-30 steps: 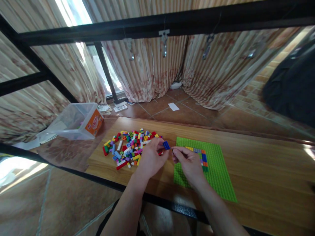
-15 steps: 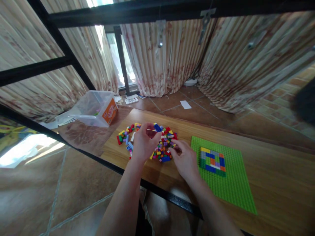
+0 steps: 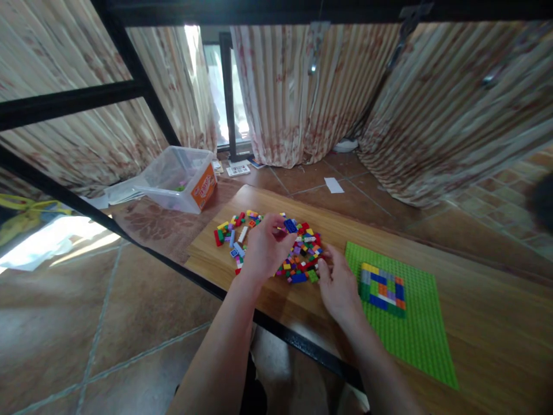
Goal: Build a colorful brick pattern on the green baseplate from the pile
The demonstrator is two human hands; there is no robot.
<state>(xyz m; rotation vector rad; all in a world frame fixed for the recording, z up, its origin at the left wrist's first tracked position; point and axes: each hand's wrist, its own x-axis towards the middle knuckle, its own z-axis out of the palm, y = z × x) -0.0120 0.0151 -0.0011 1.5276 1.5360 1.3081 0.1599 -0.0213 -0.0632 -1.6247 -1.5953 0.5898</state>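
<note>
Square multicoloured plastic-brick block stood assembled on the green studded plastic baseplate.
Left of the baseplate, the left hand pinched a dark-blue rectangular plastic brick, not yet placed, above many loose multicoloured plastic bricks. The right hand, beside the baseplate, had curled fingers; whether they gripped anything could not be determined.

There's one brick pile, one baseplate, one bin.

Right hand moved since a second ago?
Yes. The right hand moved left relative to the green baseplate, and is now beside the brick pile.
</note>
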